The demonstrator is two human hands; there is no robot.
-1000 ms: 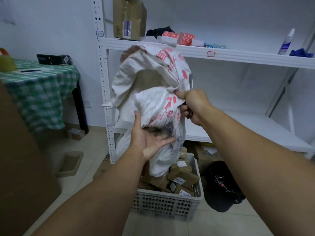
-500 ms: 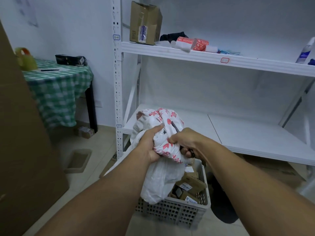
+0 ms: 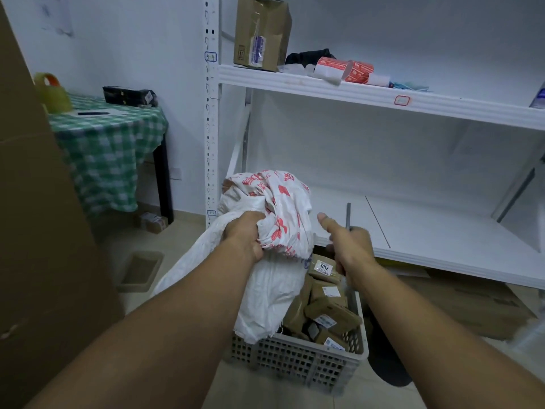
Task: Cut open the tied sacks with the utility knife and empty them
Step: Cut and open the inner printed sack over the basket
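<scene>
Emptying seems nearly done: left hand clutches the bunched white red-printed woven sack, its tail hanging into the grey perforated plastic crate; right hand, thumb raised, grips the slim grey utility knife. Next move, likely: shake out, discard.

crate packed with parcels, sack over it — bare shelf behind

"What can you see of the person?"

"Two long arms and two hands."

"What is on them?"

"The left arm and the right arm are bare all the way to the wrists. The left hand and the right hand are bare too. The right thumb shows a short nail."
</scene>
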